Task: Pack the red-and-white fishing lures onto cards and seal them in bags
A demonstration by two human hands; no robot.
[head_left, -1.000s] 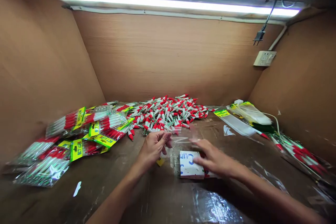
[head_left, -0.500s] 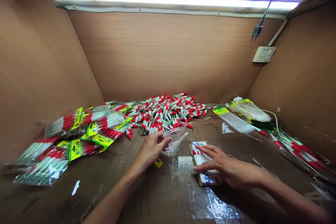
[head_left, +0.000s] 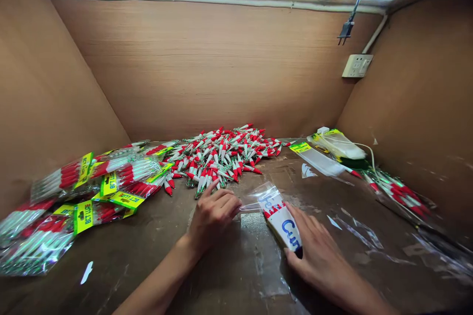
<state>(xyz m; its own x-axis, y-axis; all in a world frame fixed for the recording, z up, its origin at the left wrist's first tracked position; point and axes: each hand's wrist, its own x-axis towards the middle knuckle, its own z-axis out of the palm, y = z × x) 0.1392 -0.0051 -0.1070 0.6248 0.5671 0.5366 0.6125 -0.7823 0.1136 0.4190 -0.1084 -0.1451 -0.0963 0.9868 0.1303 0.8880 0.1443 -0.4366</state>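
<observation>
My left hand (head_left: 213, 211) is closed, its fingertips pinching the edge of a clear plastic bag (head_left: 271, 188). The bag stretches to the right and lies over the far end of a flat white block (head_left: 283, 229) with blue lettering and a red jagged band. My right hand (head_left: 320, 248) grips this block, fingers along its right side and thumb at the near end. The block sits tilted on the table. Beyond both hands is a heap of red and white fishing lures (head_left: 221, 157) with green glittery ends.
Filled lure packs with yellow headers (head_left: 107, 184) pile up at the left. At the right are flat header bags (head_left: 338, 145) and a bundle of lures (head_left: 402, 197). Plastic scraps (head_left: 365, 234) lie on the brown table (head_left: 166, 266). A plug (head_left: 346, 29) hangs above.
My left hand has drawn the clear bag down to the block's far end. My right hand has gone from fingers spread on the block to gripping it, and the block has turned. The view has shifted.
</observation>
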